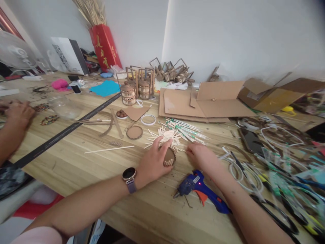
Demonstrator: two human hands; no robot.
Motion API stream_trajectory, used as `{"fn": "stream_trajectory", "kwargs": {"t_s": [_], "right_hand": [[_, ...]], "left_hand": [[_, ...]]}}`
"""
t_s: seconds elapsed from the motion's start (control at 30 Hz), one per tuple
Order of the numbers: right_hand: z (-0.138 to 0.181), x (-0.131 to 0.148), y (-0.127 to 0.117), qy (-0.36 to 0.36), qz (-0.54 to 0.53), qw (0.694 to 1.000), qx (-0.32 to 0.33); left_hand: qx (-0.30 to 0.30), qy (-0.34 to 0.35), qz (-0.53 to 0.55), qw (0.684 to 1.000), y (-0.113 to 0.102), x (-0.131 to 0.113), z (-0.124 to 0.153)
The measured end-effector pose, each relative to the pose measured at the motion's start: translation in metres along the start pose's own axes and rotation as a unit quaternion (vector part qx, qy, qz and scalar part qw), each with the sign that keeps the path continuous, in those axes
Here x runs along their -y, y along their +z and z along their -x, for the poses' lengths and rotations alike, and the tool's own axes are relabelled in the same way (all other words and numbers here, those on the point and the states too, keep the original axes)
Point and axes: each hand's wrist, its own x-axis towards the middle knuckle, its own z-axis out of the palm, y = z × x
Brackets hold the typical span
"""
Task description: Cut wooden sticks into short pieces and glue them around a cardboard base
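Observation:
My left hand (154, 162), with a watch on the wrist, is closed round a small round cardboard basket (169, 156) whose rim is lined with short sticks; it rests on the wooden table (76, 162). My right hand (200, 155) lies just right of it with fingers curled at the edge of a pile of short sticks (175, 132). What its fingers pinch, if anything, is hidden. A blue glue gun (200, 191) lies on the table under my right forearm.
Finished stick baskets (135, 89) stand at the back. Flat cardboard sheets (205, 101) and boxes lie to the right. Cables and tools (274, 159) clutter the right side. Another person's hand (16, 113) rests at the far left near a glass jar (63, 106).

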Motion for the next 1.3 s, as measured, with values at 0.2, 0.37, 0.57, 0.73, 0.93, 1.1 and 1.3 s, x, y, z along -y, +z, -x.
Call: {"fn": "stream_trajectory", "kwargs": {"t_s": [0.2, 0.37, 0.57, 0.73, 0.93, 1.1, 1.3], "right_hand": [[0.007, -0.001, -0.008, 0.048, 0.043, 0.998, 0.02], [0.029, -0.002, -0.028, 0.049, 0.027, 0.997, 0.05], [0.075, -0.005, -0.033, 0.042, -0.07, 0.982, 0.171], [0.091, -0.016, -0.016, 0.007, -0.194, 0.962, 0.193], [0.096, -0.029, -0.006, -0.003, -0.255, 0.956, 0.142], [0.098, -0.035, -0.012, -0.004, -0.369, 0.923, 0.114], [0.098, -0.036, -0.021, 0.039, -0.487, 0.871, 0.052]], "left_hand": [[-0.005, 0.013, 0.008, 1.0, 0.0, 0.001, 0.0], [-0.015, 0.018, 0.018, 1.0, 0.002, 0.002, 0.0], [-0.011, 0.002, 0.026, 1.0, 0.002, 0.001, 0.001], [-0.012, 0.012, 0.022, 1.0, 0.001, 0.001, 0.002], [-0.01, 0.002, 0.025, 1.0, 0.001, 0.001, 0.001], [-0.014, 0.007, 0.018, 1.0, 0.001, 0.001, 0.002], [-0.012, 0.0, 0.016, 1.0, -0.001, -0.001, 0.002]]}}
